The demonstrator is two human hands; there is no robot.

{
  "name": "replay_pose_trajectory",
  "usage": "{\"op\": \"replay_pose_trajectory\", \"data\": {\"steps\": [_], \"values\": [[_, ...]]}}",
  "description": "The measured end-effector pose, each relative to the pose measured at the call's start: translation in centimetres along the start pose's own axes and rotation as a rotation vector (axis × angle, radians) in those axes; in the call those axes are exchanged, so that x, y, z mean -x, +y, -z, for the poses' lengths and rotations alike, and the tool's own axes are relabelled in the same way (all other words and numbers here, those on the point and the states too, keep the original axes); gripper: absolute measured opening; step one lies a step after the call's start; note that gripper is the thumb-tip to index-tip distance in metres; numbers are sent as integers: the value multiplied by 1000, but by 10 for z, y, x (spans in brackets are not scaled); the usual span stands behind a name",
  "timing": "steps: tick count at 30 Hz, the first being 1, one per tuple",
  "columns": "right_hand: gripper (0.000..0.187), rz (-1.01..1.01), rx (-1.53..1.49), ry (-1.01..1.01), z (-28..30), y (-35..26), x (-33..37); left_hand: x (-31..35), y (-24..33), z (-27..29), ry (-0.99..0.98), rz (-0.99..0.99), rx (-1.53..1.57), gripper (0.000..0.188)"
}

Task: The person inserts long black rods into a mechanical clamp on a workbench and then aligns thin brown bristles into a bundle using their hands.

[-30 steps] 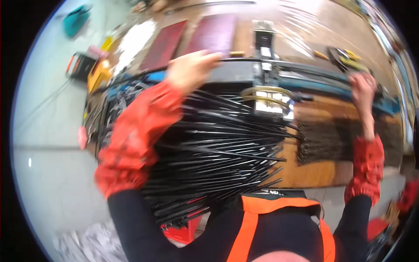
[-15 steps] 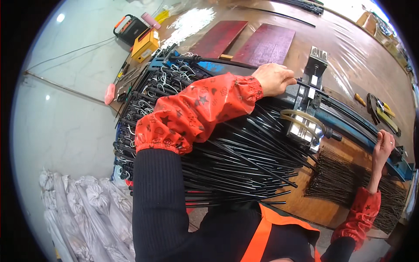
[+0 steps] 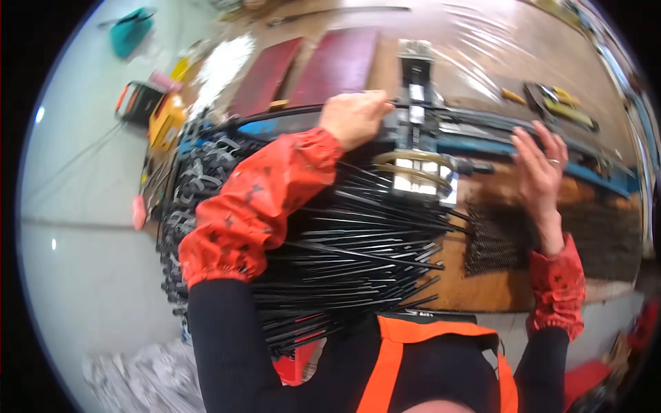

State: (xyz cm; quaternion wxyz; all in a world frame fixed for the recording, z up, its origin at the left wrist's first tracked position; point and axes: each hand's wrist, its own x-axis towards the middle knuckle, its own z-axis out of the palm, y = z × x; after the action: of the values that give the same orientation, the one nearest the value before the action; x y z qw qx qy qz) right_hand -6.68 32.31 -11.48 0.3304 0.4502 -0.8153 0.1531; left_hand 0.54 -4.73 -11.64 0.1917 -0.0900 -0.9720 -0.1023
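In the head view, the left hand (image 3: 354, 118) is narrowed, its fingers curled over a long black rod (image 3: 289, 111) just left of the upright black fixture (image 3: 416, 72); the grip seems meant to steady the rod close to where it meets the fixture. The right hand (image 3: 540, 165) is loosely open, fingers apart and apparently holding nothing, on the near side of the blue rail (image 3: 468, 144). The rod lies along the bench's far side of the piled black rods (image 3: 358, 251), its long axis running left to right across the person's front, its right part pointing at the fixture; where that end stops is hard to tell. The piled rods lie roughly lengthwise too, tips toward the right, probably within easy reach.
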Motion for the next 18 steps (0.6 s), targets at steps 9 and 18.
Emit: {"op": "replay_pose_trajectory", "data": {"steps": [9,18], "values": [[23,-253,-560,-130,-18,-42,16,-2,6,4,-37,40,-54,16],[20,-535,-849,-277,-35,-36,24,-11,4,-9,96,-175,-120,15]]}}
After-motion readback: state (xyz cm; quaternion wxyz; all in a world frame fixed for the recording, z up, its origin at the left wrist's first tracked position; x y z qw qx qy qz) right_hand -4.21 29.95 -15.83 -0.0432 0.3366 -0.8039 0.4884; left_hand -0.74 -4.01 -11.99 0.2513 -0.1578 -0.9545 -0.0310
